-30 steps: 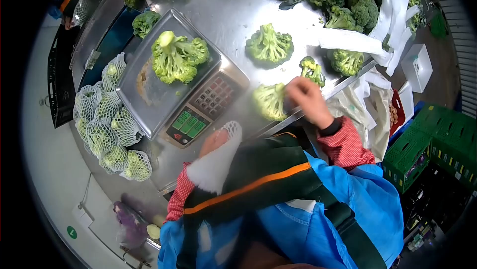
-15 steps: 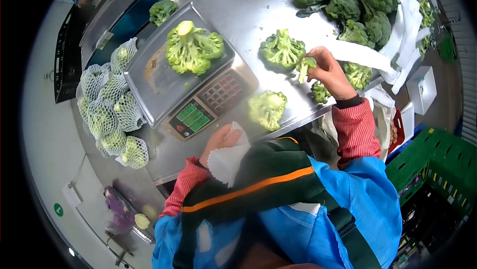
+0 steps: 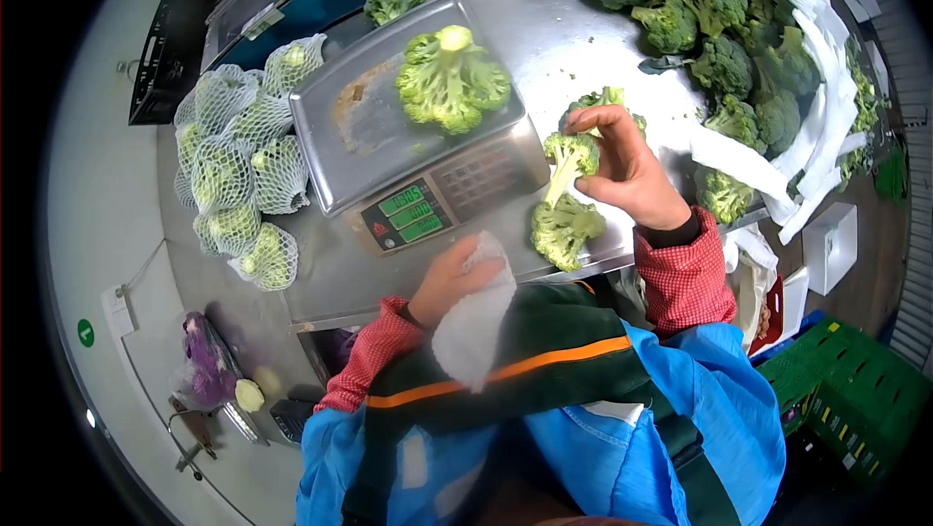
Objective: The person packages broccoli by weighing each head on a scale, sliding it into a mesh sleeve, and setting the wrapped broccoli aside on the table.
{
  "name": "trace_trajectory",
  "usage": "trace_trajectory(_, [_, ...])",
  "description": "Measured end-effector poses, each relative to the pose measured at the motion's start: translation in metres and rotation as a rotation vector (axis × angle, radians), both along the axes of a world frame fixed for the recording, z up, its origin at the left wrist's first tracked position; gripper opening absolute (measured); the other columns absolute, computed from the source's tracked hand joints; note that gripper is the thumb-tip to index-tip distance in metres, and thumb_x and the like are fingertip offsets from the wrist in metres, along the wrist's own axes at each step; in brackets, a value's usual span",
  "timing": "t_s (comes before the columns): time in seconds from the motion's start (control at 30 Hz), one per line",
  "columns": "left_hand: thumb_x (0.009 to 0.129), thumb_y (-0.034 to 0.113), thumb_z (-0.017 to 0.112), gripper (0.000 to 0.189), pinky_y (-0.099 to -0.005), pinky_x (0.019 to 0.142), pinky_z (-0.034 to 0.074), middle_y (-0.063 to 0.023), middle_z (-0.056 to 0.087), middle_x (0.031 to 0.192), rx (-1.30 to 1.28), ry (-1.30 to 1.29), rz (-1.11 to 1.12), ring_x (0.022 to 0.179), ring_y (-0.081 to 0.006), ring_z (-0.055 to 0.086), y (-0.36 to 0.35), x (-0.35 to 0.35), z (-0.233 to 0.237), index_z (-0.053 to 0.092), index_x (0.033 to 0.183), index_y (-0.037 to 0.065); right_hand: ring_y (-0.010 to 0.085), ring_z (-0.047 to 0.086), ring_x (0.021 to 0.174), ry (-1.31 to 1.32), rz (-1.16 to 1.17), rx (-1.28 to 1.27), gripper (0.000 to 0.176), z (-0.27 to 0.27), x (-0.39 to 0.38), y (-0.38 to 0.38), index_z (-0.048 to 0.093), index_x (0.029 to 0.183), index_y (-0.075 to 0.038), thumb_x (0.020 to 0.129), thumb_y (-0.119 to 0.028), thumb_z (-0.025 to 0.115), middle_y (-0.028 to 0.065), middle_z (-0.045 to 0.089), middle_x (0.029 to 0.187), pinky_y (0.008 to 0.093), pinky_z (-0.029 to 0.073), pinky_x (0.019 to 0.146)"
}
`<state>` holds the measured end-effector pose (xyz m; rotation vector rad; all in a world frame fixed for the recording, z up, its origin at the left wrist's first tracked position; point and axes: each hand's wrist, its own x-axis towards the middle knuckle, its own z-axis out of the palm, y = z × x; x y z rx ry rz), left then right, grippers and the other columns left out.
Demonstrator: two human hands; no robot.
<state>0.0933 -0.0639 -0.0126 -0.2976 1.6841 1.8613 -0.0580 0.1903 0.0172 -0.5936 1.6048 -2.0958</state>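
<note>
Head view: right hand (image 3: 627,176) raised, pinching broccoli floret (image 3: 569,158).

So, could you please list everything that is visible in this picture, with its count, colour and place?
table: one, steel, centre
scale: one, steel with green display, on the table
broccoli head: one, green, on the scale's tray
netted broccoli: several, green in white nets, left of the scale
loose broccoli: many, green, table's far right
broccoli piece: one, green, near table edge
foam sheets: several, white, right table edge
crates: some, green, lower right
foam net: one, white, in left hand
floret: one, green, in right hand
left hand: one, below the scale
right hand: one, right of the scale
</note>
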Motion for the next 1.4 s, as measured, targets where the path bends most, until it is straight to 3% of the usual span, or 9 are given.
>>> trace_trajectory(0.1, [0.088,0.013,0.062,0.041,-0.0286,0.09,0.044,-0.0073,0.056,0.115,0.054,0.107,0.088,0.105,-0.0133,0.052,0.009,-0.012,0.021,0.047,0.125,0.003,0.0159,0.043,0.115,-0.163,0.035,0.05,0.054,0.009,0.012,-0.024,0.045,0.117,-0.006,0.07,0.005,0.07,0.0058,0.046,0.117,0.0303,0.034,0.101])
trace_trajectory(0.17, [0.088,0.009,0.06,0.051,-0.0287,0.095,0.041,-0.008,0.049,0.123,0.027,0.295,0.127,0.112,-0.0129,0.047,0.011,-0.017,0.011,0.036,0.133,0.003,0.0123,0.051,0.1,-0.218,0.059,0.14,0.051,0.008,0.026,-0.047,0.046,0.115,-0.006,0.072,0.004,0.071,0.0043,0.047,0.112,0.025,0.047,0.079])
trace_trajectory(0.3, [0.092,0.01,0.055,0.034,-0.0267,0.091,0.042,-0.0057,0.053,0.112,-0.011,0.37,0.207,0.104,-0.0118,0.05,0.004,-0.027,0.012,0.046,0.123,0.002,0.0177,0.054,0.095,0.42,-0.002,0.465,0.039,0.008,0.039,-0.071,0.053,0.108,-0.004,0.074,-0.002,0.071,0.0078,0.048,0.107,0.0279,0.048,0.072])
trace_trajectory(0.43, [0.095,0.012,0.05,0.022,-0.0244,0.084,0.043,-0.0036,0.055,0.101,0.139,0.121,0.353,0.095,-0.0097,0.052,-0.009,-0.028,0.0,0.051,0.114,0.001,0.0208,0.057,0.089,0.438,0.182,0.474,0.042,0.017,0.036,-0.071,0.054,0.108,-0.002,0.071,-0.007,0.075,0.01,0.05,0.105,0.0295,0.049,0.069])
trace_trajectory(0.47, [0.097,0.013,0.047,0.02,-0.0236,0.081,0.043,-0.0023,0.055,0.098,0.067,0.166,0.327,0.09,-0.0085,0.051,-0.014,-0.03,-0.002,0.052,0.112,0.001,0.0342,0.058,0.089,0.467,0.172,0.442,0.044,0.016,0.037,-0.074,0.055,0.109,-0.002,0.072,-0.013,0.075,0.0153,0.052,0.102,0.0381,0.049,0.074])
trace_trajectory(0.57, [0.097,0.014,0.047,0.021,-0.0232,0.081,0.043,-0.0015,0.055,0.099,0.165,0.199,0.452,0.09,-0.0081,0.051,-0.017,-0.042,0.014,0.053,0.113,0.001,0.0148,0.058,0.071,0.452,0.048,0.495,0.039,0.017,0.038,-0.088,0.056,0.102,-0.001,0.071,-0.009,0.078,0.0082,0.054,0.093,0.0257,0.049,0.06])
trace_trajectory(0.7, [0.098,0.014,0.046,0.023,-0.0226,0.079,0.044,-0.0007,0.056,0.098,0.084,0.227,0.489,0.088,-0.0076,0.052,-0.035,-0.053,0.012,0.053,0.116,0.003,0.0149,0.055,0.058,0.646,-0.365,0.628,0.036,0.03,0.027,-0.119,0.056,0.093,-0.003,0.07,-0.015,0.081,0.0052,0.053,0.07,0.0268,0.045,0.053])
trace_trajectory(0.93, [0.094,0.013,0.052,0.025,-0.024,0.089,0.041,-0.0025,0.056,0.106,0.141,0.214,0.464,0.099,-0.0091,0.05,-0.036,-0.057,-0.008,0.054,0.116,0.001,0.0269,0.06,0.063,0.996,-0.561,0.927,0.043,0.014,-0.008,-0.164,0.052,0.09,-0.006,0.066,-0.026,0.082,0.0091,0.058,0.071,0.035,0.047,0.053])
trace_trajectory(1.4, [0.091,0.007,0.059,0.021,-0.0223,0.076,0.045,-0.0011,0.056,0.095,-0.231,0.52,0.508,0.087,-0.0072,0.053,-0.035,-0.107,-0.002,0.051,0.109,0.002,0.0267,0.064,0.074,0.816,-0.364,0.82,0.03,0.004,-0.01,-0.143,0.06,0.102,-0.007,0.075,-0.014,0.072,0.0091,0.063,0.085,0.0359,0.051,0.06])
